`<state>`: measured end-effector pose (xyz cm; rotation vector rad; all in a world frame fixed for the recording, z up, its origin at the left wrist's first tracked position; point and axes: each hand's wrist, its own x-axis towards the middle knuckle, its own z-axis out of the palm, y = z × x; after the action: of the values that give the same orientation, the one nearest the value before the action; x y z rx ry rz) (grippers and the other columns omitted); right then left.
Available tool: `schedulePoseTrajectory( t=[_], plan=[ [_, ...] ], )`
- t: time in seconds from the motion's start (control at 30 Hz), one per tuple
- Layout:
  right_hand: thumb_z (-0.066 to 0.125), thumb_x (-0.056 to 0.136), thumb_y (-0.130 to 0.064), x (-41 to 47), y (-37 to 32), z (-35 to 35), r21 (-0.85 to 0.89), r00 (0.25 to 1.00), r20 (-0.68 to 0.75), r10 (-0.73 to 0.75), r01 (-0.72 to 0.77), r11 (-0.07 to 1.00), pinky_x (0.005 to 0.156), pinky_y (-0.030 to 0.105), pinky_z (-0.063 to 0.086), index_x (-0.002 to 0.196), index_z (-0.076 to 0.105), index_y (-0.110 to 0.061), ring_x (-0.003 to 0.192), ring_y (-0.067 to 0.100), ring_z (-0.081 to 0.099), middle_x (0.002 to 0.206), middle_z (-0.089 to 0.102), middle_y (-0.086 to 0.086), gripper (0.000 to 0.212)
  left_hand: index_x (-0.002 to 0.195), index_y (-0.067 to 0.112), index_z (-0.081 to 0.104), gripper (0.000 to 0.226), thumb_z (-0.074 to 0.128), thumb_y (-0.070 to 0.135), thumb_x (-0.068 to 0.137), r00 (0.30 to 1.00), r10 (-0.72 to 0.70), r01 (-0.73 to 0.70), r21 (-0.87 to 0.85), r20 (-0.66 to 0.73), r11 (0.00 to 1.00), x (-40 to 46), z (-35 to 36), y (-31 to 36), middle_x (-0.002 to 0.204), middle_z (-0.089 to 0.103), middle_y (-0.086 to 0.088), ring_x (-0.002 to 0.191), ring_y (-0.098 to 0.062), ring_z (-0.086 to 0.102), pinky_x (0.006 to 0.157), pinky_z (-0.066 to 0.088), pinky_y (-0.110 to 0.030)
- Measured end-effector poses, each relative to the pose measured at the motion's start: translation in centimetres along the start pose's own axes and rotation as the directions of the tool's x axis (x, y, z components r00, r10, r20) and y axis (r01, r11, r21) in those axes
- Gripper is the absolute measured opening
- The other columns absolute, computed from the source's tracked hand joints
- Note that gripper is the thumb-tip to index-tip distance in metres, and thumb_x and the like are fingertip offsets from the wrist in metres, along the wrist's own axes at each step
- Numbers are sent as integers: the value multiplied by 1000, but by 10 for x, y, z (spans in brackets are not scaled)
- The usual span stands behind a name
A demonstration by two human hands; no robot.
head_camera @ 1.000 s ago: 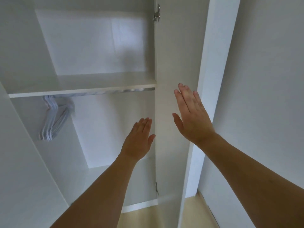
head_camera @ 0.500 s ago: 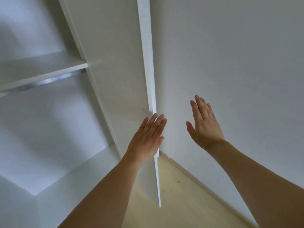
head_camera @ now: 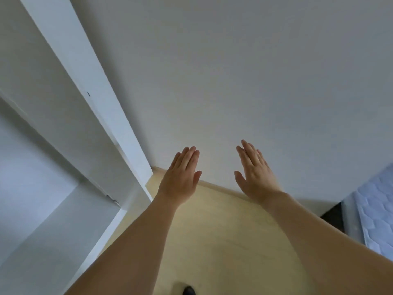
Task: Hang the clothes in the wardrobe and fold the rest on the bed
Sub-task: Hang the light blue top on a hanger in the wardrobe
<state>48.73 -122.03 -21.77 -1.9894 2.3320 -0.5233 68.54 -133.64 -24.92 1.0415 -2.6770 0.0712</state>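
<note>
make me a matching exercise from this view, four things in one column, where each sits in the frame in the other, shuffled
Things:
1. left hand
2. right hand
3. wardrobe door
4. mattress

Places:
A. far right edge, quilted
B. left side, standing open
C. centre, left of the other hand, fingers straight
D. centre right, fingers straight, before the wall

Pairs: 1-C, 2-D, 3-B, 4-A
</note>
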Motion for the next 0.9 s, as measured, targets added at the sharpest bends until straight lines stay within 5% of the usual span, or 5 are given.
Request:
schedulePoseTrajectory(
  t=[0.37,0.53,0.9],
  plan=[
    [45,95,-21,-214,119,-12,28,934,152,324,-331,943,115,23,-5,151,15,-12,147,17,0,160,-1,2,64,138,0,44,56,27,33,97,972,154,-120,-194,175,974,-70,79,201,145,43,-14,139,-29,37,117,20,-38],
    [47,92,-17,-269,138,-7,34,856,214,470,-487,873,116,25,1,148,21,-9,145,20,8,159,4,2,63,149,3,25,54,34,27,101,940,233,-163,-272,250,948,-84,100,253,155,26,-11,145,-24,19,120,5,-32],
    [48,91,-16,-402,223,-37,84,750,230,620,-650,755,112,26,13,140,34,-6,141,25,19,155,17,5,52,144,-1,36,53,43,28,100,897,310,-202,-333,316,921,-96,120,403,150,36,-17,141,-29,30,118,17,-38]
  ],
)
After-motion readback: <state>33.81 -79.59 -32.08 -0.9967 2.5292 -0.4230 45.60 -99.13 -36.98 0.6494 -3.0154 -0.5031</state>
